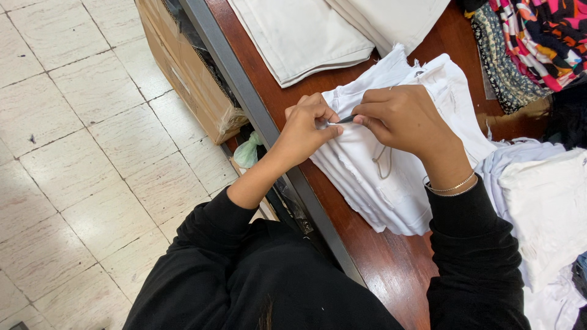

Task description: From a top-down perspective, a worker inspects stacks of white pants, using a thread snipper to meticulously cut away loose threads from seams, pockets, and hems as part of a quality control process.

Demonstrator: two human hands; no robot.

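Both hands pinch closed over a stack of white garments (391, 165) on the wooden counter (391, 269); the left hand (307, 127) grips a fabric edge; the right hand (400, 116) holds a thin dark tool (346, 120), possibly a seam ripper; folded beige cloth (299, 36) lies beyond.

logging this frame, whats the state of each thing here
left hand: pinched shut on the white garment
right hand: shut on a small dark tool
small dark tool: held over the cloth
white garment: folded stack, frayed edges
beige fabric: folded flat
cardboard box: on floor
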